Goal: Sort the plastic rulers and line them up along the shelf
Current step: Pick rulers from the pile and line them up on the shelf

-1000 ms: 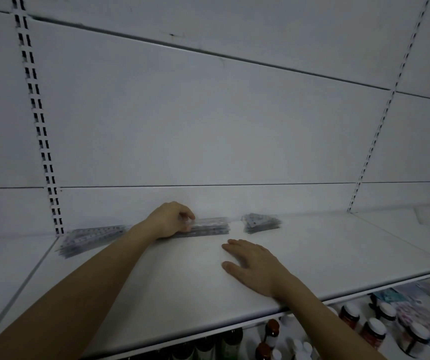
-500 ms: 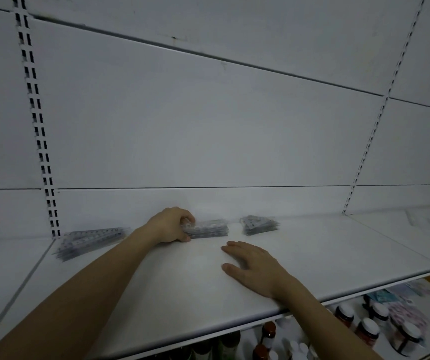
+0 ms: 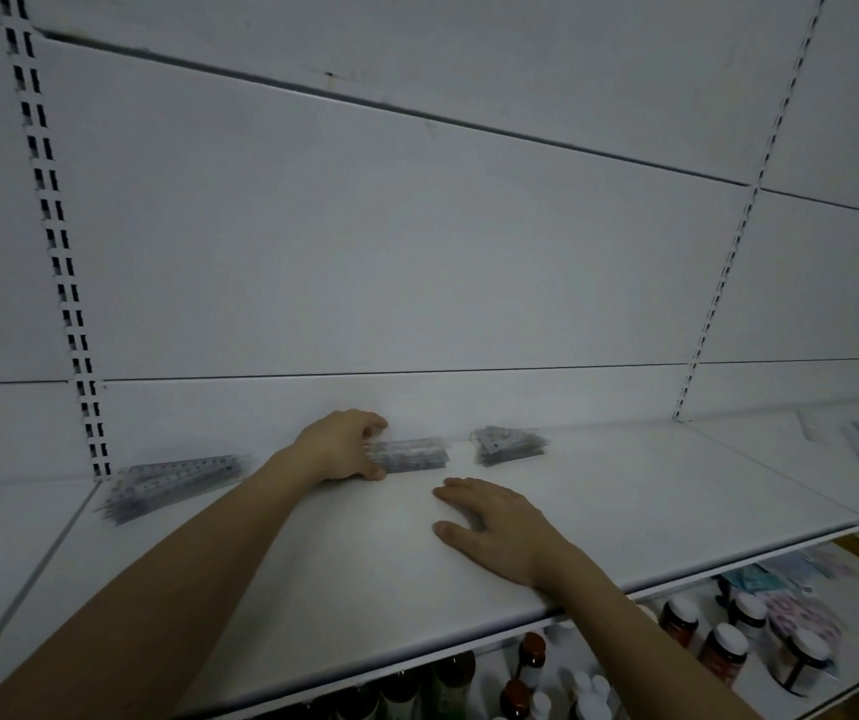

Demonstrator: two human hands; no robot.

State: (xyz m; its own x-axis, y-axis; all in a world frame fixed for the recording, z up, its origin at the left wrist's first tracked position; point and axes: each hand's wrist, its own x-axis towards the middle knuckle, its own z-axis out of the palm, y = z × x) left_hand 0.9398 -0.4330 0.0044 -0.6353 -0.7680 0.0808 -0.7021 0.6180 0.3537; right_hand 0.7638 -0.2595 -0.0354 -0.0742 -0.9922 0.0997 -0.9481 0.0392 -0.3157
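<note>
Clear plastic ruler stack (image 3: pixel 412 456) gripped by left hand (image 3: pixel 340 445); right hand (image 3: pixel 499 527) flat on smooth shelf (image 3: pixel 625 491).

Ruler markings (image 3: pixel 412 456) blurred — jars (image 3: pixel 801 662) cropped.

We see a white, flat metal shelf (image 3: pixel 625 491) that carries three bundles of clear plastic rulers along its back edge. The long bundle (image 3: pixel 173 483) lies near the back left corner, slanted, its left end nearer the front. The middle bundle (image 3: pixel 412 454) lies parallel to the back edge, with our left hand (image 3: pixel 341 449) curled round its left end. The short bundle (image 3: pixel 508 445) sits just beside it to the right, apart from it. Our right hand (image 3: pixel 503 530) rests flat on the shelf nearer the front edge, fingers spread.
</note>
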